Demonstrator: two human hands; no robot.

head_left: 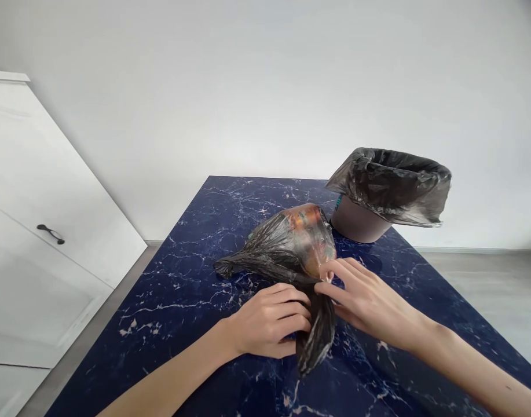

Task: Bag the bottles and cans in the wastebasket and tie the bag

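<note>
A thin black plastic bag point(274, 252) lies on the blue marbled table point(196, 313), with orange and reddish items showing dimly through its stretched film. One gathered end points left; another twisted length hangs toward the near side. My left hand point(274, 319) is closed round that near length from its left side, with the fingertips partly hidden behind it. On the other side, my right hand point(356, 292) pinches the bag's film near the base of the same length, its thumb and fingers close together.
A brownish bin point(361, 219) lined with a loose black bag point(391, 185) stands at the table's far right corner. A white cabinet point(39, 278) with a dark handle point(51, 234) is at the left. Behind the table rises a pale wall point(248, 87).
</note>
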